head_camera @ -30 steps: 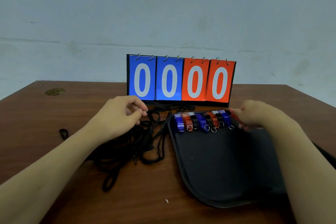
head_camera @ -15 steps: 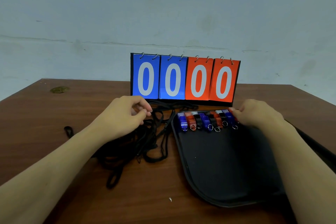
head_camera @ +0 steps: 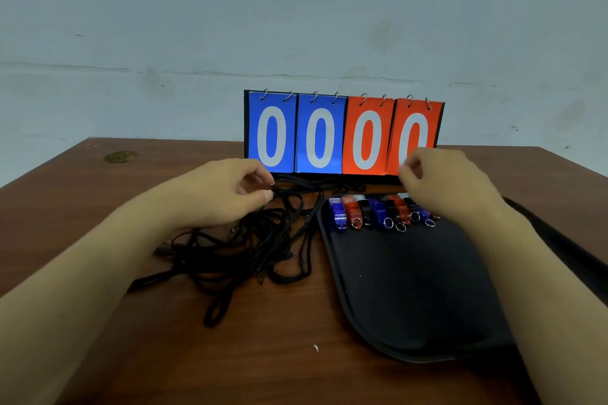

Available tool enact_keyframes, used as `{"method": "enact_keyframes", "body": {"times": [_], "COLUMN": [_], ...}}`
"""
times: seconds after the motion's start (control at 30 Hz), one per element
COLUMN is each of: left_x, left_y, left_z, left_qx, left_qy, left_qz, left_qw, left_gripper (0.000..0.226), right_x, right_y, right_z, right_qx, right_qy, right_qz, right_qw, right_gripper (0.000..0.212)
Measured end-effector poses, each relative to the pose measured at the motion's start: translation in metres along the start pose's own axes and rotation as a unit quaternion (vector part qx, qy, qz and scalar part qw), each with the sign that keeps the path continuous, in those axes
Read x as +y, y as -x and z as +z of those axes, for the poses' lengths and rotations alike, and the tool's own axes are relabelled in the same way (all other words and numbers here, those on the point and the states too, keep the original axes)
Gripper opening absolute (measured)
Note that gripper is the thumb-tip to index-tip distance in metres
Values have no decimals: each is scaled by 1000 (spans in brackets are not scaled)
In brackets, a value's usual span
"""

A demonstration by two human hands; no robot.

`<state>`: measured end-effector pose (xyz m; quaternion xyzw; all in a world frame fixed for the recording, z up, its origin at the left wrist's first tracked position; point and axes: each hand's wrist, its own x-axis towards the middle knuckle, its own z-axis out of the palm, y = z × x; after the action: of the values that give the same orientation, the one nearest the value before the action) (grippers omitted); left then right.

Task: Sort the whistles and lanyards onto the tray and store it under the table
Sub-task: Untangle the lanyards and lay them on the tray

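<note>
Glossy plastic whistles [head_camera: 378, 212] (metal rings), matt black tray [head_camera: 411, 289], cloth lanyards [head_camera: 250, 246], wood table [head_camera: 263, 355]

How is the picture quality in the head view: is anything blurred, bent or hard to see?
Head view: light is dim and even, without glare; the right hand is smeared by motion blur; the wide lens bows the brown wooden table edges; the black lanyards and the black plastic tray lose detail in the dark.

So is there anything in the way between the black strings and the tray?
Nothing visible blocks them. The tangled black lanyards lie on the table right beside the tray's left rim, and the tray's near part is bare. The whistles sit only along its far edge. The left hand is already touching the lanyards.
</note>
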<state>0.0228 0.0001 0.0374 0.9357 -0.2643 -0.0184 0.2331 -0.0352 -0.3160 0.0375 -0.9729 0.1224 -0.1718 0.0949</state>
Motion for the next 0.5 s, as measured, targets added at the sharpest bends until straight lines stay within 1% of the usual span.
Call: {"method": "enact_keyframes", "body": {"times": [0.07,0.13,0.17,0.2,0.23,0.27,0.33,0.37,0.4,0.43,0.5], "left_x": [6,9,9,8,5,-1,-14,-18,-23,-27,-33], "left_y": [6,12,16,19,22,22,20,19,18,18,19], "left_z": [-10,-12,-8,-4,2,8,21,25,27,27,23], "left_qx": [-70,-152,-185,-202,-198,-175,-89,-51,-28,-11,30], "left_qy": [-59,-135,-164,-178,-170,-142,-89,-78,-66,-45,16], "left_qz": [-6,-24,-25,-14,4,26,84,108,122,129,130], "left_qw": [996,979,969,963,965,974,989,990,990,991,991], "left_gripper": [54,83,93,97,95,85,49,35,26,19,8], "right_x": [-20,-36,-43,-51,-59,-67,-85,-93,-101,-106,-111], "right_y": [6,11,15,19,25,32,46,52,57,60,63], "right_z": [7,15,17,18,18,19,21,23,26,30,37], "right_qx": [-35,-61,-63,-63,-64,-67,-90,-105,-122,-137,-155], "right_qy": [-11,-17,-23,-32,-44,-56,-70,-66,-56,-45,-34], "right_qz": [-64,-115,-139,-164,-193,-227,-285,-302,-312,-320,-321], "right_qw": [997,991,988,984,978,970,952,945,940,937,934], "right_gripper": [17,17,17,18,19,21,31,36,39,37,25]}}
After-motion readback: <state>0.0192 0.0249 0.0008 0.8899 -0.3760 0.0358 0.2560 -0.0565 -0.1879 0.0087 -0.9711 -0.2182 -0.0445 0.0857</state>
